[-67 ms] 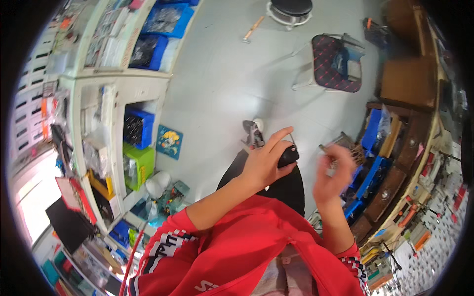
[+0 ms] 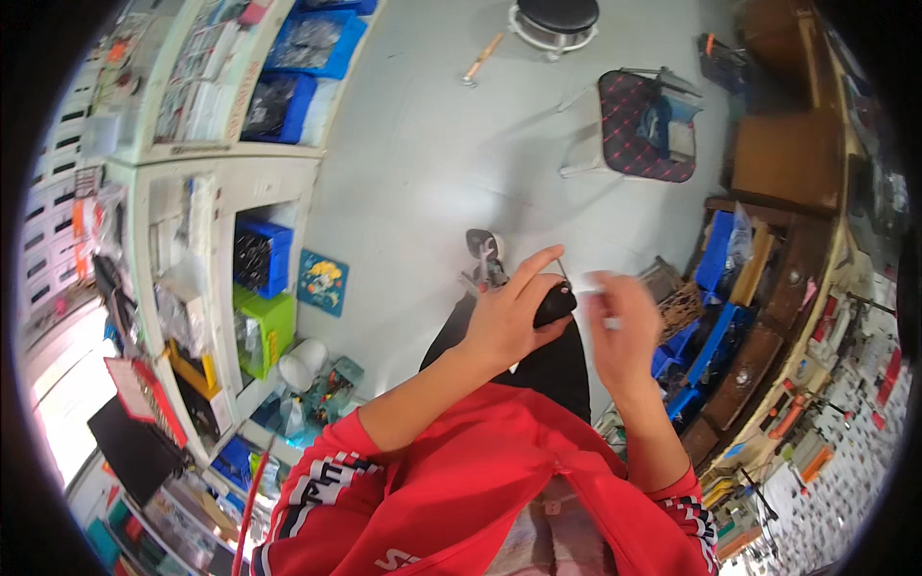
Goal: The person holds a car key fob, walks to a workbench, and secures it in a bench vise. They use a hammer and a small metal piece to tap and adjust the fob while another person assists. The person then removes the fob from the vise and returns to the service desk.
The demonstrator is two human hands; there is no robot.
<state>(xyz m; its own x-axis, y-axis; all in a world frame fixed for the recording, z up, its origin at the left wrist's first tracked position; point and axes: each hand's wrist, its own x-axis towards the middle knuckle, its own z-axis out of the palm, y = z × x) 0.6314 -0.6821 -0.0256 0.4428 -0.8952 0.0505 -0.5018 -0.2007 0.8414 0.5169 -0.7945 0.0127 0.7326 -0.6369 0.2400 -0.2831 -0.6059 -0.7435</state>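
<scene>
Above my lap, my left hand (image 2: 507, 315) is closed around a black rounded object (image 2: 554, 304) with a small pale spot on its right end. What kind of thing it is, I cannot make out. Against the index fingertip of that hand stands a thin rod (image 2: 564, 269), just above the black object. My right hand (image 2: 624, 331) is raised a little to the right of it, apart from it. Its fingers are bent and smeared by motion. Something small and pale shows near those fingertips, too blurred to name.
Ahead on the grey floor stand a padded chair (image 2: 629, 130) with things on its seat and a round black stool (image 2: 557, 13). A hammer (image 2: 482, 60) lies near the stool. Shelves with blue bins (image 2: 312, 43) line the left; wooden drawers (image 2: 744, 376) and a tool-covered bench are on the right.
My right hand has moved left, closer to the black object. The left hand keeps its grip on it, and the whole view has shifted slightly.
</scene>
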